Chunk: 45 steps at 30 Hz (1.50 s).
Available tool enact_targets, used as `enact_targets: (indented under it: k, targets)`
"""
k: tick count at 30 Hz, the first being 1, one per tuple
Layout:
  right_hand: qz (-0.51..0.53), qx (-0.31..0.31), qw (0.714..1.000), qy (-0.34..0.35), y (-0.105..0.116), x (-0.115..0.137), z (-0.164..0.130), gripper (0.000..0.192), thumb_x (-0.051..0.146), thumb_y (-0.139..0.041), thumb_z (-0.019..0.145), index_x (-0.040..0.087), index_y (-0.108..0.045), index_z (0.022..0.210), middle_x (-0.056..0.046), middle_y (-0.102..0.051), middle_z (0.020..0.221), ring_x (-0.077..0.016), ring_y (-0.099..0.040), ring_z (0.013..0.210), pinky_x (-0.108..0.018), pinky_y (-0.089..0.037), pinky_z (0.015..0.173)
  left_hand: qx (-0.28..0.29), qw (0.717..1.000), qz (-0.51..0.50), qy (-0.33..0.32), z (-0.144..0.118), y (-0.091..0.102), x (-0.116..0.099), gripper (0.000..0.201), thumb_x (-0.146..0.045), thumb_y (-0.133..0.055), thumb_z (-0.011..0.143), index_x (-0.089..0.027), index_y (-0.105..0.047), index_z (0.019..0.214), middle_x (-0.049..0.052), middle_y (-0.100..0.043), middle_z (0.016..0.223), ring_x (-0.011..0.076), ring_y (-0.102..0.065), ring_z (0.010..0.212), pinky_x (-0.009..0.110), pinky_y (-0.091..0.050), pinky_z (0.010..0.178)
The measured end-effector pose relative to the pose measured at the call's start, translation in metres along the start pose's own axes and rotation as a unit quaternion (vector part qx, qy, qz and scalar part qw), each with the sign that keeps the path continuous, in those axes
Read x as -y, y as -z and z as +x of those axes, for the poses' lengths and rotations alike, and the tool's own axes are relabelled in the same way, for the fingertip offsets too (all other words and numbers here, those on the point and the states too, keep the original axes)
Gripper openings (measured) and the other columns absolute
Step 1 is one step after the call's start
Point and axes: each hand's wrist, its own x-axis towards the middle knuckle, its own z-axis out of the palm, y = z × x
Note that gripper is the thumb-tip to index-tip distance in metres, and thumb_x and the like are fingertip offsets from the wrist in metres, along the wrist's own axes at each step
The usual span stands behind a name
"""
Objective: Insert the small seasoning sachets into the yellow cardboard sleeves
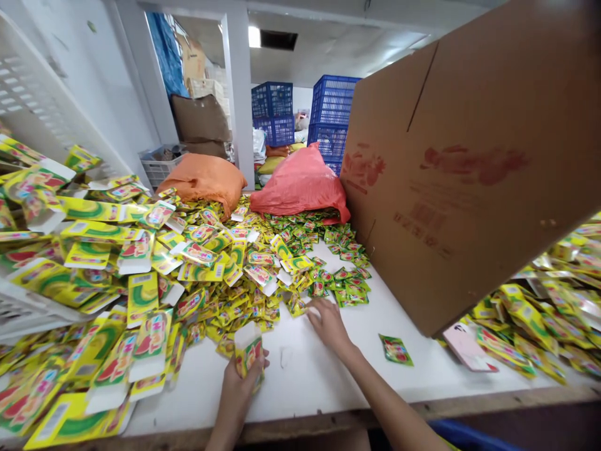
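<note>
left hand (240,382) gripping a small open box (248,351) upright near counter (319,376) edge | right hand (328,322) fingers spread on sachets (323,275) | looks barely started, huge pile loose, flat boxes (117,250) stacked left

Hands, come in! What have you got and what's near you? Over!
Left hand grips a small yellow carton, upright. Right hand flat on sachet pile edge, holding nothing. Big cardboard box leaning close at right.
</note>
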Motion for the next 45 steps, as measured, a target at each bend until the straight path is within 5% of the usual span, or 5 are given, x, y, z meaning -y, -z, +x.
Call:
enact_targets:
  k: [7, 20, 23, 35, 45]
  targets:
    - [-0.039, -0.022, 0.999, -0.024, -0.008, -0.021, 0.046, 0.056, 0.032, -0.056, 0.078, 0.027, -0.04, 0.131, -0.008, -0.034, 0.141, -0.031, -0.022, 0.13, -0.047, -0.023, 0.098, -0.012, 1.0, 0.009, -0.002, -0.003, -0.002, -0.002, 0.05, -0.047, -0.075, 0.057, -0.011, -0.061, 0.09, 0.01, -0.068, 0.082, 0.0193, -0.064, 0.069, 0.025, -0.05, 0.059]
    - [-0.018, 0.003, 1.0, -0.015, 0.028, -0.04, -0.039, 0.024, 0.036, -0.052, 0.08, 0.033, -0.061, 0.102, 0.001, -0.06, 0.112, -0.0206, -0.047, 0.11, -0.035, -0.031, 0.091, 0.02, 0.997, 0.063, 0.03, 0.006, 0.007, 0.006, 0.057, -0.051, -0.073, 0.058, -0.009, -0.058, 0.094, 0.014, -0.067, 0.091, 0.0224, -0.064, 0.079, 0.026, -0.05, 0.066]
    - [-0.027, -0.045, 0.996, -0.069, 0.036, -0.045, -0.034, 0.025, 0.039, -0.044, 0.085, 0.025, -0.064, 0.081, -0.002, -0.063, 0.098, -0.022, -0.051, 0.102, -0.037, -0.03, 0.089, 0.029, 0.997, 0.065, 0.035, 0.005, 0.006, 0.002, 0.057, -0.051, -0.073, 0.058, -0.009, -0.059, 0.094, 0.014, -0.067, 0.093, 0.0232, -0.064, 0.08, 0.027, -0.051, 0.066]
    - [0.046, -0.092, 0.977, -0.186, -0.005, -0.029, 0.002, 0.03, 0.037, -0.063, 0.066, 0.018, -0.053, 0.088, -0.003, -0.06, 0.074, -0.024, -0.055, 0.078, -0.038, -0.035, 0.077, 0.018, 0.998, 0.053, 0.035, 0.003, 0.005, -0.002, 0.059, -0.049, -0.074, 0.057, -0.009, -0.057, 0.097, 0.014, -0.066, 0.094, 0.0226, -0.064, 0.079, 0.026, -0.052, 0.065]
    - [0.124, -0.067, 0.97, -0.196, 0.1, -0.112, -0.012, 0.028, 0.043, -0.054, 0.069, 0.015, -0.055, 0.062, 0.001, -0.054, 0.056, -0.0126, -0.047, 0.054, -0.022, -0.031, 0.049, 0.022, 0.996, 0.07, 0.048, 0.005, 0.007, 0.0, 0.056, -0.05, -0.074, 0.054, -0.01, -0.062, 0.091, 0.012, -0.068, 0.09, 0.0239, -0.064, 0.08, 0.027, -0.052, 0.067]
